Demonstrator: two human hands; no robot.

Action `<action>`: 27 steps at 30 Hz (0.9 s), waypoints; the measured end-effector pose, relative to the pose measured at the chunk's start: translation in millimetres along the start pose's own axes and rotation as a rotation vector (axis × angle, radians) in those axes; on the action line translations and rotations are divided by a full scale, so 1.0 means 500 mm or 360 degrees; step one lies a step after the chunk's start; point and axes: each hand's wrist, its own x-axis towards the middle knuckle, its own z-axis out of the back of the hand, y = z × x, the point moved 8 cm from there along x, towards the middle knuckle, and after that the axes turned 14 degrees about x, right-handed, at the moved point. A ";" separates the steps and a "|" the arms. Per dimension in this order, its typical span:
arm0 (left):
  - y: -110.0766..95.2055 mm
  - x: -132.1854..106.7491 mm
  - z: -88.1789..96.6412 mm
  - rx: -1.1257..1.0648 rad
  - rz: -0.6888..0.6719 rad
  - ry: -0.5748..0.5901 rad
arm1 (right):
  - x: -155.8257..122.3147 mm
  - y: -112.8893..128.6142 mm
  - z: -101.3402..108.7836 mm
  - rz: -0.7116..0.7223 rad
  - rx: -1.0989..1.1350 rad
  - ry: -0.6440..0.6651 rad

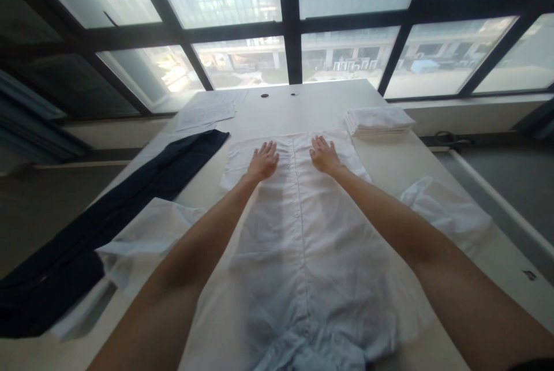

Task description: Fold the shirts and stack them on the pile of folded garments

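Observation:
A white button-front shirt (pixel 298 227) lies spread lengthwise on the white table, its button strip running down the middle. My left hand (pixel 264 161) presses flat on the far part of the shirt, left of the strip, fingers spread. On the other side of the strip my right hand (pixel 324 155) rests likewise, its fingers stretched out on the cloth. Parts that look like sleeves stick out to both sides, partly hidden under my forearms. The near end of the shirt is bunched and wrinkled.
Dark navy cloth (pixel 142 189) stretches along the left side of the table (pixel 320 108). Sheets of paper (pixel 208 110) lie at the far left. A stack of folded white cloth (pixel 380 120) sits at the far right. Windows stand behind the table.

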 end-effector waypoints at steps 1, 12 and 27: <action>-0.039 0.008 -0.002 -0.0014 -0.0071 0.0022 | 0.005 0.035 -0.023 0.0087 0.0040 0.0062; 0.014 0.079 -0.050 0.0020 -0.0051 0.0185 | 0.090 -0.050 -0.053 -0.0006 0.0042 0.0265; 0.214 0.102 -0.071 0.0034 0.0446 0.0391 | 0.127 -0.196 0.006 -0.0233 -0.0141 0.0190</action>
